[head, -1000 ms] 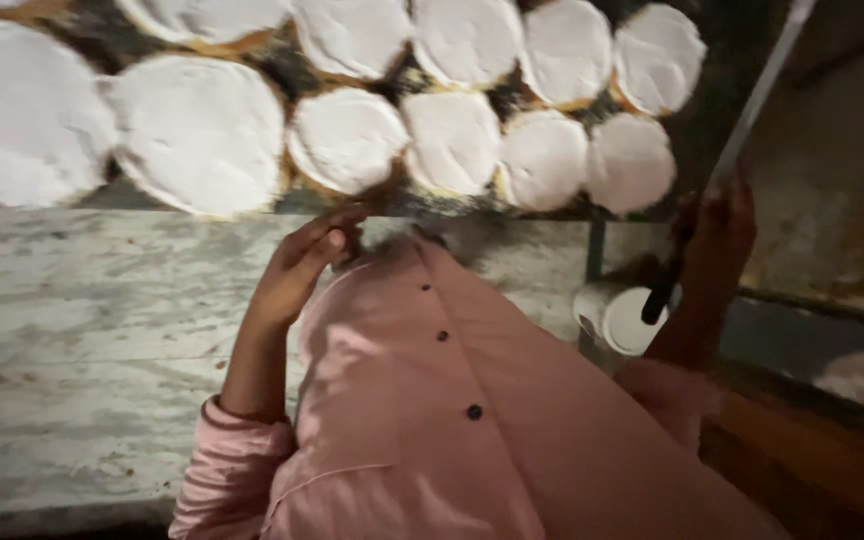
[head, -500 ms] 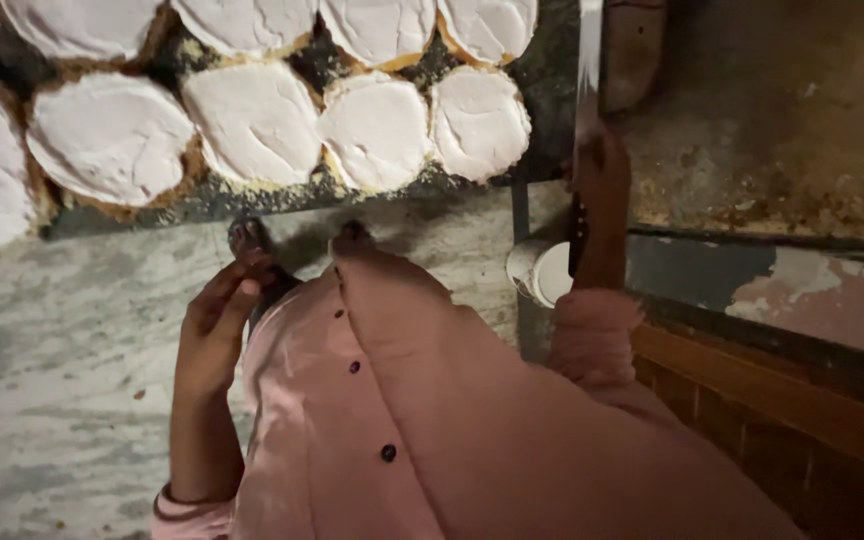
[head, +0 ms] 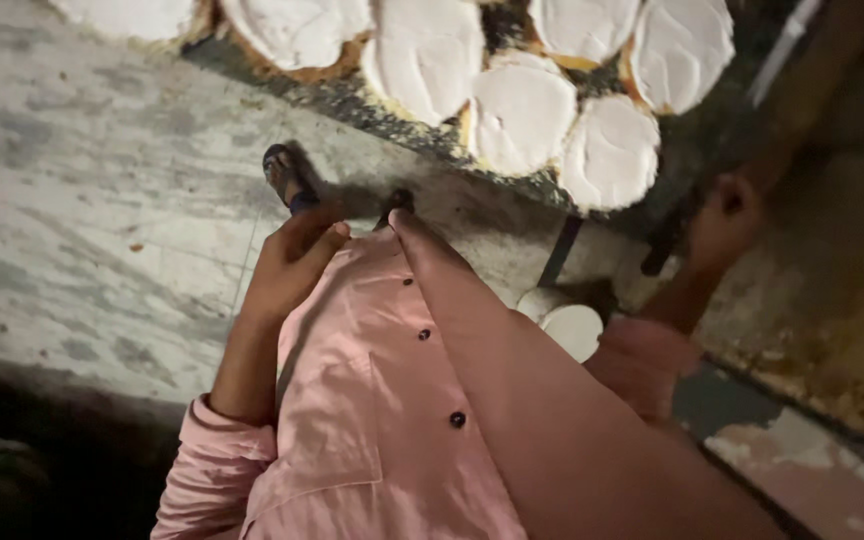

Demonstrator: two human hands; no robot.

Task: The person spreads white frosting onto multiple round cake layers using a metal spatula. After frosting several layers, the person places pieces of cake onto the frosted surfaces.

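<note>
My left hand (head: 292, 262) rests against the front of my pink buttoned shirt (head: 402, 400). Its fingers are loosely extended and it holds nothing. My right hand (head: 727, 222), blurred, is closed around the dark handle of a long tool (head: 668, 245). The tool's pale shaft (head: 787, 45) runs up to the right. Several round white-topped discs (head: 517, 118) lie side by side on a dark surface (head: 697, 150) just left of that hand. A small white round container (head: 572, 328) sits below the right hand.
My feet in dark sandals (head: 287, 180) stand on a pale marbled floor (head: 82, 230). At the right lies a worn, stained ledge (head: 832, 340) with a painted edge (head: 802, 470). The lower left corner is dark.
The view has swung, so the discs now sit at the upper middle and right. My right hand with the tool has dropped lower. The left hand stays at the shirt.
</note>
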